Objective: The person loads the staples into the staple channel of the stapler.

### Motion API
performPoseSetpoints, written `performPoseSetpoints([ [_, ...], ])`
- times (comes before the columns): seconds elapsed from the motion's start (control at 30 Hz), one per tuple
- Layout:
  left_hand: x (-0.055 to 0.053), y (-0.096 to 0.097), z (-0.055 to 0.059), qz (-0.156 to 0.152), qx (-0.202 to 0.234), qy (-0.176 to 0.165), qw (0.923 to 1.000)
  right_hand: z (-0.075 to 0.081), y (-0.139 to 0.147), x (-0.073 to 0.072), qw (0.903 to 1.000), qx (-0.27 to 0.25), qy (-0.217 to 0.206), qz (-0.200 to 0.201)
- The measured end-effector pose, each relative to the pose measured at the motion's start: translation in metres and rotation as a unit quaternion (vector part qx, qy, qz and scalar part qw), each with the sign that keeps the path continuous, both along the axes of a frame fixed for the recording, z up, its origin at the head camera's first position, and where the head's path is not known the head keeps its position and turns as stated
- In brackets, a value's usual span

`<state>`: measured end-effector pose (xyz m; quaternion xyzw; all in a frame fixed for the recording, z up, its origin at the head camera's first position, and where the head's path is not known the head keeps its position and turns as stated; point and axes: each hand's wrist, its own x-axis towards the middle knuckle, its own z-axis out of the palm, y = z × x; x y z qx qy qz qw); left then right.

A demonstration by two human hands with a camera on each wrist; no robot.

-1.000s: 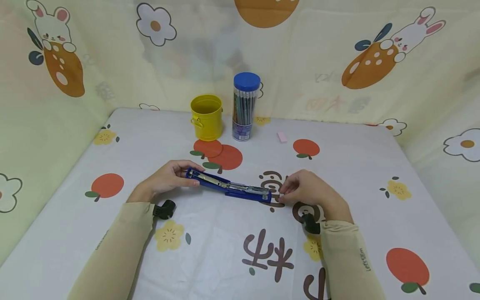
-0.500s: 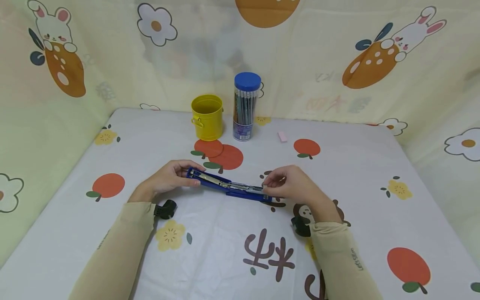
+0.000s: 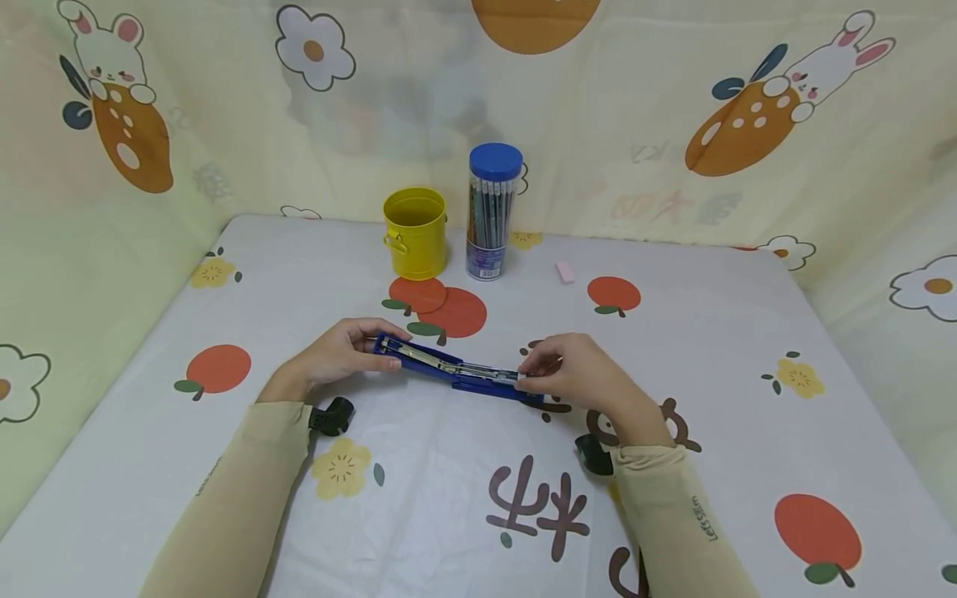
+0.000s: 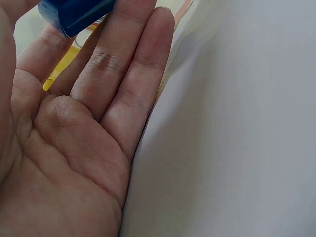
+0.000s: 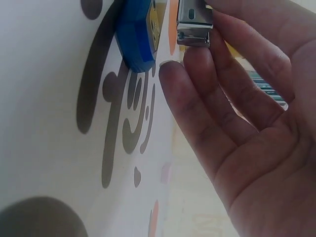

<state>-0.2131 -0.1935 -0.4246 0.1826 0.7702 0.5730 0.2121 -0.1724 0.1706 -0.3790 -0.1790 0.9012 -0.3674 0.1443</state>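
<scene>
A blue stapler (image 3: pixel 478 388) lies swung wide open across the middle of the table, its metal inner rails facing up. My left hand (image 3: pixel 339 353) grips the stapler's left end between thumb and fingers; in the left wrist view a blue end (image 4: pixel 81 17) shows beyond the fingers. At the other end my right hand (image 3: pixel 586 378) pinches the metal magazine (image 5: pixel 195 17). In the right wrist view that metal end stands apart from the blue base (image 5: pixel 136 42). Part of the stapler's right end is hidden behind my right fingers.
A yellow bucket (image 3: pixel 415 241) stands at the back, with a clear tube of pencils (image 3: pixel 489 216) under a blue lid beside it. To their right lies a small pink eraser (image 3: pixel 564 272). A printed cloth (image 3: pixel 419 498) covers the table, and curtains hang around it.
My right hand has come left from beside the stapler's right end and now pinches its metal magazine. My left hand keeps its hold in place.
</scene>
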Motion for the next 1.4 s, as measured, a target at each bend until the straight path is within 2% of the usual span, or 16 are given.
performPoseSetpoints([
  [0.27,0.001,0.000,0.001,0.003,-0.005,0.000,1.0000,0.001,0.001,0.000,0.9999,0.005,0.011,0.009],
  [0.5,0.000,0.000,-0.001,0.003,0.005,-0.002,1.0000,0.000,0.003,-0.002,0.9982,0.017,0.040,0.043],
  [0.67,0.000,0.000,0.000,0.004,0.005,0.000,1.0000,0.000,0.005,-0.002,0.9974,0.020,0.046,0.052],
  [0.8,0.001,0.000,0.001,0.004,0.002,-0.001,1.0000,-0.001,0.006,-0.003,0.9983,0.012,0.031,0.049],
  [1.03,0.001,0.001,0.002,0.005,-0.002,0.000,1.0000,-0.003,0.011,-0.004,0.9998,-0.003,-0.014,0.013],
  [1.17,0.000,0.001,0.002,0.005,-0.001,0.003,1.0000,-0.005,0.013,-0.006,0.9992,-0.011,-0.037,0.008],
  [1.4,0.000,0.001,0.003,0.003,-0.003,0.008,1.0000,-0.007,0.016,-0.006,0.9986,-0.021,-0.047,0.008],
])
